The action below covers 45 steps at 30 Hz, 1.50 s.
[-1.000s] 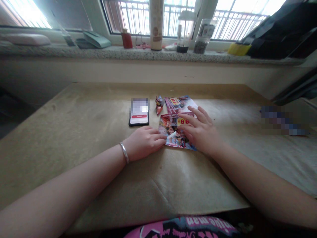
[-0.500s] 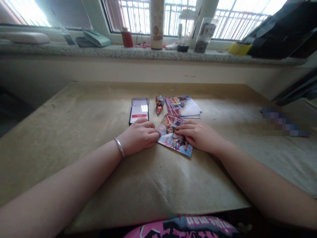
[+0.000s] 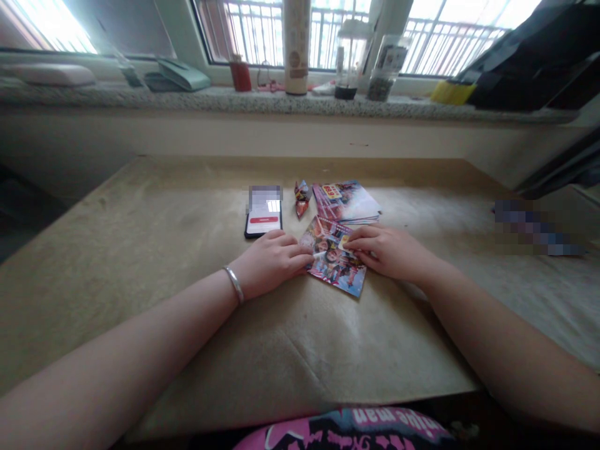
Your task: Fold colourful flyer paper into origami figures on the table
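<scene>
A colourful printed sheet (image 3: 335, 265) lies turned at an angle on the paper-covered table (image 3: 187, 250), one corner folded up. My left hand (image 3: 272, 262), a silver bangle on its wrist, curls its fingers onto the sheet's left edge. Opposite it, my right hand (image 3: 391, 253) pinches the folded corner near the sheet's top. Just behind lies a small stack of the same sheets (image 3: 347, 201). A little folded paper figure (image 3: 301, 198) stands left of the stack.
A phone (image 3: 263, 215) with a lit screen lies left of the sheets. The stone window sill (image 3: 187, 100) behind the table carries a red cup (image 3: 240, 74), a tall bottle (image 3: 296, 44), jars and a black bag (image 3: 529, 62).
My right hand drew back off the stack and pulled one sheet toward me, turning it. Both hands now pinch at the sheet, and a corner of it is folded up.
</scene>
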Tool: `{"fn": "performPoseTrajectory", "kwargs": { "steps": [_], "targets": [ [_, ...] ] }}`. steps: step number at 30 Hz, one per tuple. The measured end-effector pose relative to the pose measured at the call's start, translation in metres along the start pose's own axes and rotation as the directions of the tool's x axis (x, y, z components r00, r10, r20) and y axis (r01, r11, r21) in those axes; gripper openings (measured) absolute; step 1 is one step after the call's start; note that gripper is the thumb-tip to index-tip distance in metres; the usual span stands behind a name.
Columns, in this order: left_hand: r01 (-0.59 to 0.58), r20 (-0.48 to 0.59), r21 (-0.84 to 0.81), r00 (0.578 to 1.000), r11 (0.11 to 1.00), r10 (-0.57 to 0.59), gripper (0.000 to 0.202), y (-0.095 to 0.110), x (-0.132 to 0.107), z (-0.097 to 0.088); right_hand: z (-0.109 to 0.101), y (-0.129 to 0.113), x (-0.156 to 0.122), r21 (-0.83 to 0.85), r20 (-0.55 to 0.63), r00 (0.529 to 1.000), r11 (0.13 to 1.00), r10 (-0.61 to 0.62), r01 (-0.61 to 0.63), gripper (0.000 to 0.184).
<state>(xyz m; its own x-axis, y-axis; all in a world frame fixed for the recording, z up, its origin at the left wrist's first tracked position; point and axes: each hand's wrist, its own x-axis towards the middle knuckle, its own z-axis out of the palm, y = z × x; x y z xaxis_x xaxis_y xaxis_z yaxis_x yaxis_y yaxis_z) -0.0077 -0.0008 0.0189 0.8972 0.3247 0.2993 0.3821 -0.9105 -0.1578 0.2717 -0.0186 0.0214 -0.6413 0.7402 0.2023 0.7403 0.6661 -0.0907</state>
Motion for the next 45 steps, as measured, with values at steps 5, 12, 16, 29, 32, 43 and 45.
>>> {"fn": "performPoseTrajectory", "kwargs": {
  "steps": [5,12,16,29,32,43,45],
  "targets": [
    [0.014,-0.004,0.033,1.0,0.999,-0.014,0.018,0.001,0.002,-0.003,0.0,0.008,-0.003,0.014,0.013,1.0,1.0,-0.01,0.01,0.04],
    [0.146,-0.007,0.068,0.989,0.987,-0.146,0.019,-0.002,0.0,-0.001,-0.001,0.001,-0.003,0.094,0.0,1.0,0.995,-0.027,0.027,0.039],
    [0.241,-0.015,0.03,0.971,0.97,-0.24,0.017,-0.003,-0.001,-0.002,-0.005,-0.001,-0.002,0.138,0.001,0.999,0.99,-0.037,0.037,0.034],
    [0.398,-0.138,-0.263,0.886,0.879,-0.443,0.023,-0.007,-0.004,0.01,0.013,-0.004,0.009,0.201,-0.123,0.894,0.893,0.431,-0.403,0.024],
    [0.31,-0.132,-0.224,0.93,0.924,-0.344,0.032,-0.007,-0.001,0.013,0.018,-0.008,0.013,0.255,-0.118,0.824,0.819,0.554,-0.514,0.021],
    [0.306,-0.007,-0.115,0.951,0.945,-0.308,0.026,-0.007,0.001,0.018,0.023,-0.006,0.017,0.208,-0.057,0.815,0.805,0.577,-0.556,0.035],
    [0.32,0.013,-0.102,0.947,0.942,-0.321,0.025,-0.007,0.0,0.016,0.022,-0.005,0.016,0.215,-0.041,0.821,0.808,0.569,-0.549,0.03]
  ]
}}
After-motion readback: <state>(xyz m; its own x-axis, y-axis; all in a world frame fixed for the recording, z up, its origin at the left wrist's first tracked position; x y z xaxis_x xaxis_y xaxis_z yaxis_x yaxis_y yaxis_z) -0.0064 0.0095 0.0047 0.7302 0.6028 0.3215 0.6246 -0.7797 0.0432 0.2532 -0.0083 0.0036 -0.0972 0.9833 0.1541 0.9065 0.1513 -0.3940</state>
